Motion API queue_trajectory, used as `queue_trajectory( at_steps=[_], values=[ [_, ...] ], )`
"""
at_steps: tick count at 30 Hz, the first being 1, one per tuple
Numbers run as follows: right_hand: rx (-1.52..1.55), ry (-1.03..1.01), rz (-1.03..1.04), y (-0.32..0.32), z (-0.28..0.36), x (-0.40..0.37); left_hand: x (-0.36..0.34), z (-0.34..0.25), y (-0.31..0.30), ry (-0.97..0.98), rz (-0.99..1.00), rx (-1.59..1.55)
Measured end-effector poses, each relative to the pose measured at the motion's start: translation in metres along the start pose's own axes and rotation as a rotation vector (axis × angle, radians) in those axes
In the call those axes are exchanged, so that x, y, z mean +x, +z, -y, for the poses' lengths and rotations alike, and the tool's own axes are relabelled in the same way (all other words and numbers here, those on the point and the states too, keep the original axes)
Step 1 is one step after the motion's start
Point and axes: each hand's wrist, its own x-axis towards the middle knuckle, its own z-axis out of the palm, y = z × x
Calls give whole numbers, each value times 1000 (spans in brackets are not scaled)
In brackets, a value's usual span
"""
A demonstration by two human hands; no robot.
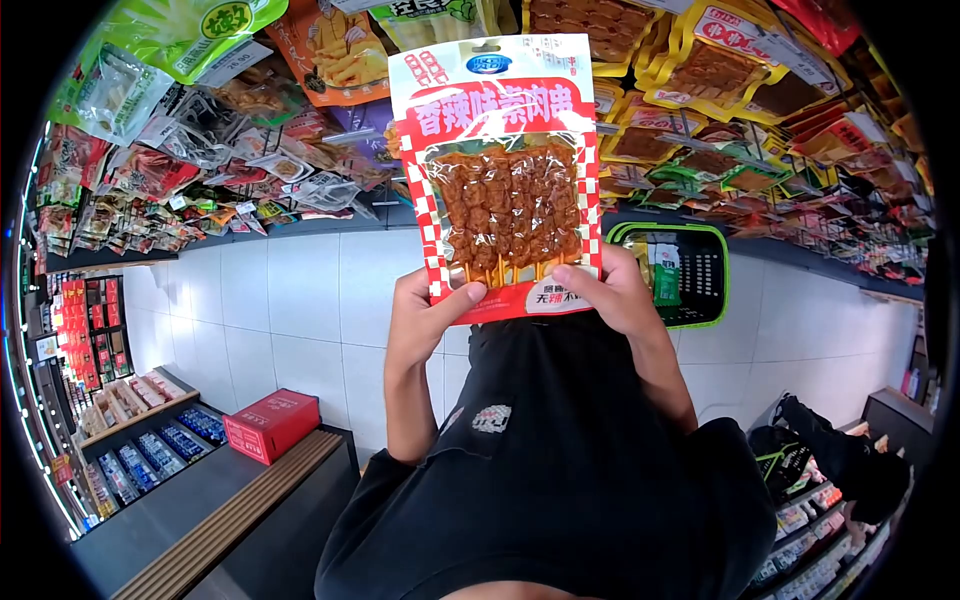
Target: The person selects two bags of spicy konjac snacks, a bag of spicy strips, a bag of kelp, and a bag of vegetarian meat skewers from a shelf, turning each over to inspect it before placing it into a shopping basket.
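Observation:
In front of my chest I hold up a red and white snack packet [505, 200], its front turned towards me. Brown skewered pieces on sticks show through its clear window. My left hand [432, 305] grips the lower left corner, thumb on the front. The lower right corner is pinched by my right hand [615, 292], thumb likewise on the front. The fingers of both hands are mostly hidden behind the packet. To the right of my right hand, a black basket with a green rim [727, 275] stands on the floor, with a green and white packet [666, 272] in it.
Racks of hanging snack packets [700, 70] run along the far side, yellow ones on the right. A red box [272, 425] sits on a dark counter [230, 500] at lower left. Another person [835, 450] is by shelves at lower right. Pale tiles [280, 280] cover the floor.

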Motion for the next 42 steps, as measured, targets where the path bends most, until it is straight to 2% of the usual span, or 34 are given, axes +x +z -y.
queue_trajectory(
  at_steps=[7,11,17,20,22,25,26,29,30,31,33,35,36,39,40,42],
  values=[
    [-16,-24,-1,2,3,4,7,3,10,-59,-18,15],
    [3,-20,-4,1,0,6,10,0,9,-27,-26,43],
    [66,159,44,-6,-5,8,13,-6,11,-7,23,59],
    [64,102,115,-5,-2,10,16,-6,12,-26,50,93],
    [39,89,75,-5,-5,9,18,-1,10,-22,72,153],
    [6,79,21,-6,-6,9,23,5,14,76,-29,284],
    [-5,77,4,-6,-7,9,25,4,19,163,-84,329],
    [-98,67,-108,-6,-8,8,26,8,25,413,-419,749],
    [-216,25,-125,-6,-6,8,22,8,28,354,-388,708],
    [-332,-12,-141,-6,-2,8,16,3,31,373,-288,730],
    [-560,-122,-190,2,5,4,9,1,44,237,-11,389],
    [-779,-279,-256,16,12,1,7,5,58,273,90,292],
    [-933,-286,-188,16,11,-4,8,5,59,242,168,287],
    [-1110,-361,-169,26,10,-6,3,11,70,211,182,-49],
    [-1100,-344,-112,27,11,-7,3,7,73,250,184,-95],
    [-1068,-389,-103,32,11,-5,3,15,72,190,115,-114]
  ],
)
